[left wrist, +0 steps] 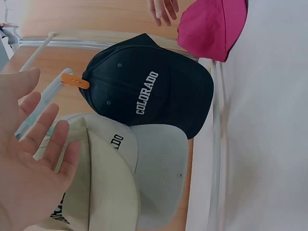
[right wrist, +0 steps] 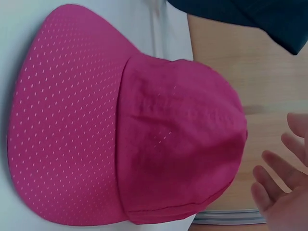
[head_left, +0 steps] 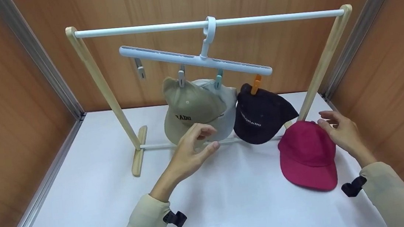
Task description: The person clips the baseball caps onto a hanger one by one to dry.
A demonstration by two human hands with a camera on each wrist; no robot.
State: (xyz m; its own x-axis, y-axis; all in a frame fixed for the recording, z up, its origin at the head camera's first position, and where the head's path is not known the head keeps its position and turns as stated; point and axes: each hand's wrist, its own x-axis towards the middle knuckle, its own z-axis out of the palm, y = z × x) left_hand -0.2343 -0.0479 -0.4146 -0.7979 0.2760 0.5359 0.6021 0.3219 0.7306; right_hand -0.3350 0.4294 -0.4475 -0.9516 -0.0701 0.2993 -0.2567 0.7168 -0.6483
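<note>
A beige cap point(head_left: 190, 103), a pale grey-white cap point(left wrist: 161, 168) and a dark navy cap point(left wrist: 149, 86) with COLORADO lettering hang from a light-blue clip hanger point(head_left: 167, 56). The hanger tilts down to the right. My left hand point(head_left: 192, 149) is before the beige cap, its fingers loosely bent around nothing. On the white table at the right is a crimson cap point(right wrist: 178, 134), brim toward me. My right hand point(head_left: 343, 133) is beside its crown; the right wrist view shows a gap between relaxed fingers and cap.
A white rail point(head_left: 278, 18) on a wooden stand point(head_left: 103, 86) carries the hanger by its hook. An orange clip point(head_left: 256, 84) grips the navy cap. One grey clip point(head_left: 141, 72) at the left holds nothing. Wood-grain panels point(head_left: 10, 128) enclose the back and sides.
</note>
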